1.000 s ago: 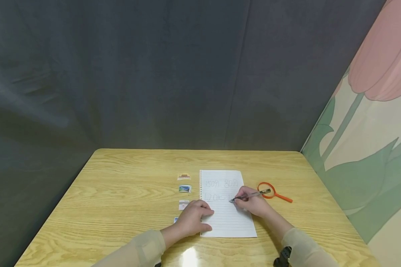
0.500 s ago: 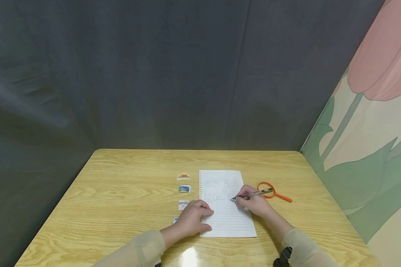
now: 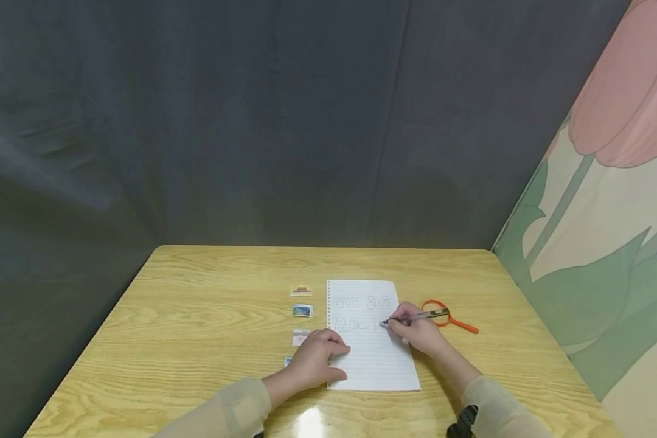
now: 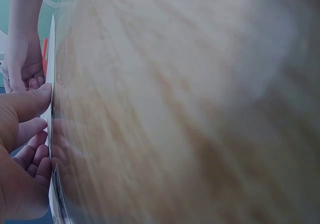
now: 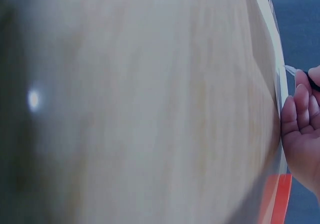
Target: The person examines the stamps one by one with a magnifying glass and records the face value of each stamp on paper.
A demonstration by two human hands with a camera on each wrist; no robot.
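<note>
A lined sheet of paper (image 3: 372,365) with punched holes down its left edge lies on the table. Two rows of faint handwriting run across its upper half. My right hand (image 3: 418,331) pinches a pen (image 3: 424,315), its tip at the second row of writing. In the right wrist view, the same hand (image 5: 302,129) rests its side on the paper. My left hand (image 3: 317,359) lies over the sheet's lower left edge, thumb and fingers spread apart. The left wrist view shows this hand's (image 4: 25,149) fingertips touching the surface, palm partly hidden.
Left of the sheet, small stamps stand in a column: an orange one (image 3: 301,291), a blue-green one (image 3: 303,311), a pale one (image 3: 300,337), and one mostly under the left hand. A red magnifying glass (image 3: 464,326) lies just beyond the right hand on the wooden table (image 3: 208,316).
My right hand and the pen have shifted slightly up and to the right along the second row. The left hand has stayed in place on the paper.
</note>
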